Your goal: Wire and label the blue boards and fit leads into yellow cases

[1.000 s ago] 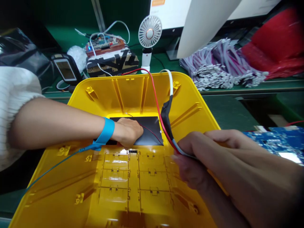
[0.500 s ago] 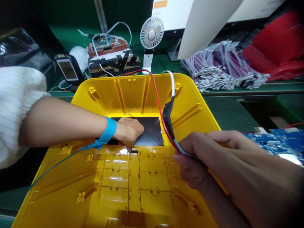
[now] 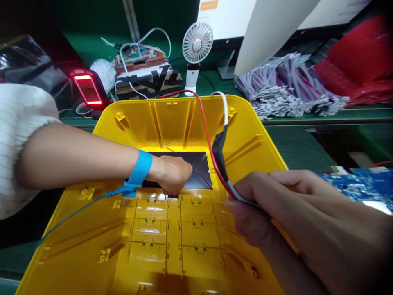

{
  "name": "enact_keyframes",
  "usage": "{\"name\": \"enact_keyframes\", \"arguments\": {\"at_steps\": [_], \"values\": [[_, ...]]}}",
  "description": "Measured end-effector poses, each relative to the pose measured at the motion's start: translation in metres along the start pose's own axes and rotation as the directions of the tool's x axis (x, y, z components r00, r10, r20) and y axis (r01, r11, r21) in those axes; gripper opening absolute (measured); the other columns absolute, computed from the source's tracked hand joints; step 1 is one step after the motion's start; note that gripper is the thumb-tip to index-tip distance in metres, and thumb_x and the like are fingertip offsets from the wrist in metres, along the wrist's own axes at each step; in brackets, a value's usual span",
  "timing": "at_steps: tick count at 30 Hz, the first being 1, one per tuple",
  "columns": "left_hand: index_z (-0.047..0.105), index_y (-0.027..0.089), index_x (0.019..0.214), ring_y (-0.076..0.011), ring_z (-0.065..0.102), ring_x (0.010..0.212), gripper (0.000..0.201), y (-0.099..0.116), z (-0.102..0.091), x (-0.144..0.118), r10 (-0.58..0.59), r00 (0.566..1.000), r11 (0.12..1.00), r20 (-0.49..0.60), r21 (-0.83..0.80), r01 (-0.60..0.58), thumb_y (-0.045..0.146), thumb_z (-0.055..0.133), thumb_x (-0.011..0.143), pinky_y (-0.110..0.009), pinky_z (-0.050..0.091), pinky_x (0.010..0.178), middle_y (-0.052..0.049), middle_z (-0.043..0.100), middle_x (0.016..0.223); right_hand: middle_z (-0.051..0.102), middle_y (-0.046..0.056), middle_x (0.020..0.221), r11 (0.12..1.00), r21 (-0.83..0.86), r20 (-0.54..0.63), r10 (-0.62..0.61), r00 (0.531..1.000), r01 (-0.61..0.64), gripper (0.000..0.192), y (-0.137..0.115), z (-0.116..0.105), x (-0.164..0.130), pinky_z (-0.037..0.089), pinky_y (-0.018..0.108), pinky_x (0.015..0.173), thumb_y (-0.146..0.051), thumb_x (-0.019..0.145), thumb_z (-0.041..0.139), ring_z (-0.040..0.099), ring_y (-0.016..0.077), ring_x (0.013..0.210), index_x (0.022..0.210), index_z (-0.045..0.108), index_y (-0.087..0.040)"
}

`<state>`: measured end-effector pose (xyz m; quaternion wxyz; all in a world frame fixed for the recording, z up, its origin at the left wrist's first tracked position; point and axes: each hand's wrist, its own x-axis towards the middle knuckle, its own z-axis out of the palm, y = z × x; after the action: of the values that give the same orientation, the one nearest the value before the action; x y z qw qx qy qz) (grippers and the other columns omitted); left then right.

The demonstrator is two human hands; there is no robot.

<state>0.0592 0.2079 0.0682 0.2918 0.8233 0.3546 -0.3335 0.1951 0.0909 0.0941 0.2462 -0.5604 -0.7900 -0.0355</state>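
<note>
My left hand [image 3: 175, 173], with a blue wrist strap [image 3: 139, 170] on its wrist, is inside a yellow plastic housing [image 3: 172, 123]. Its fingers are curled over a dark rectangular panel [image 3: 201, 164], just above a small black strip [image 3: 172, 196]; whatever is under the fingers is hidden. A thin dark red wire [image 3: 199, 174] crosses the panel. In the right foreground, my right hand [image 3: 285, 209] pinches a red wire [image 3: 205, 127] and a grey-white cable [image 3: 226, 108] between thumb and forefinger. Black wrapping [image 3: 218, 151] covers part of that cable.
Behind the housing stand a white fan [image 3: 197, 43], a circuit board on a taped box [image 3: 153, 82], and a scanner-like device [image 3: 88, 89]. Bundled cables [image 3: 285, 90] and red wrap [image 3: 362, 65] lie back right. A blue circuit board [image 3: 362, 184] lies beside my right hand.
My left hand has shifted slightly right, and the finger that pointed down at the black strip is now curled in. The device at left has lit up red. My right hand keeps its grip.
</note>
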Motion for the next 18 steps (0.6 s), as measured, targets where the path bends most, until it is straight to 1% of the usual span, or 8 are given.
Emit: {"name": "enact_keyframes", "arguments": {"at_steps": [3,5,7,9,12,15,18], "values": [[0.073,0.009,0.077,-0.0181,0.062,0.063,0.013,0.000,-0.002,0.000,-0.074,0.991,0.997,0.113,0.014,0.073,0.009,0.066,0.066,-0.030,0.051,0.062,-0.007,0.068,0.067,0.039,-0.006,0.049,0.996,0.023,0.025,-0.091,0.996,0.090,0.027,0.000,-0.003,0.004,0.029,0.031,0.045,-0.031,0.095,0.031,0.037,0.0129,0.039,0.070,0.037,-0.025],[0.073,0.009,0.078,-0.0163,0.062,0.062,0.013,0.000,-0.003,0.001,-0.079,0.986,0.997,0.143,0.007,0.079,0.011,0.065,0.068,-0.029,0.051,0.063,-0.007,0.068,0.067,0.039,-0.006,0.050,0.996,0.019,0.021,-0.093,0.995,0.093,0.026,0.000,-0.003,0.005,0.029,0.031,0.046,-0.031,0.095,0.032,0.038,0.0131,0.039,0.070,0.037,-0.025],[0.073,0.010,0.080,-0.0165,0.063,0.064,0.015,-0.001,-0.003,0.002,-0.041,0.990,0.999,0.134,0.023,0.038,0.010,0.064,0.068,-0.028,0.051,0.063,-0.007,0.069,0.070,0.040,-0.006,0.051,0.996,0.015,0.015,-0.090,0.996,0.089,0.026,0.000,-0.003,0.006,0.028,0.031,0.044,-0.030,0.096,0.031,0.039,0.0133,0.039,0.070,0.037,-0.025],[0.073,0.011,0.081,-0.0193,0.064,0.069,0.018,-0.001,-0.002,0.003,-0.006,0.994,0.996,0.107,0.090,-0.004,0.011,0.066,0.065,-0.028,0.051,0.063,-0.008,0.069,0.073,0.040,-0.005,0.051,0.996,0.010,0.008,-0.086,0.996,0.086,0.026,0.000,-0.003,0.008,0.027,0.031,0.043,-0.030,0.095,0.030,0.040,0.0135,0.039,0.070,0.037,-0.026],[0.073,0.011,0.083,-0.0237,0.065,0.074,0.021,0.000,-0.001,0.002,0.015,0.999,0.980,0.049,0.198,-0.025,0.014,0.070,0.062,-0.032,0.051,0.063,-0.010,0.070,0.079,0.041,-0.006,0.051,0.993,0.025,0.029,-0.117,0.993,0.116,0.024,0.000,-0.007,0.011,0.030,0.030,0.042,-0.028,0.095,0.030,0.040,0.0128,0.039,0.072,0.039,-0.026],[0.072,0.011,0.087,-0.0245,0.065,0.075,0.024,0.001,-0.001,0.001,0.042,0.999,0.976,0.026,0.213,-0.046,0.018,0.072,0.064,-0.032,0.051,0.062,-0.010,0.070,0.083,0.040,-0.006,0.049,0.990,0.045,0.049,-0.138,0.989,0.136,0.024,-0.001,-0.009,0.012,0.030,0.029,0.042,-0.026,0.094,0.032,0.039,0.0120,0.037,0.071,0.038,-0.025],[0.070,0.013,0.097,-0.0253,0.065,0.083,0.037,-0.001,0.000,0.001,0.036,0.999,0.973,0.008,0.228,-0.037,0.022,0.078,0.062,-0.032,0.051,0.068,-0.010,0.070,0.092,0.040,-0.006,0.049,0.990,0.054,0.052,-0.132,0.990,0.129,0.025,-0.001,-0.010,0.010,0.030,0.030,0.044,-0.026,0.095,0.031,0.039,0.0127,0.037,0.071,0.037,-0.026]]}}
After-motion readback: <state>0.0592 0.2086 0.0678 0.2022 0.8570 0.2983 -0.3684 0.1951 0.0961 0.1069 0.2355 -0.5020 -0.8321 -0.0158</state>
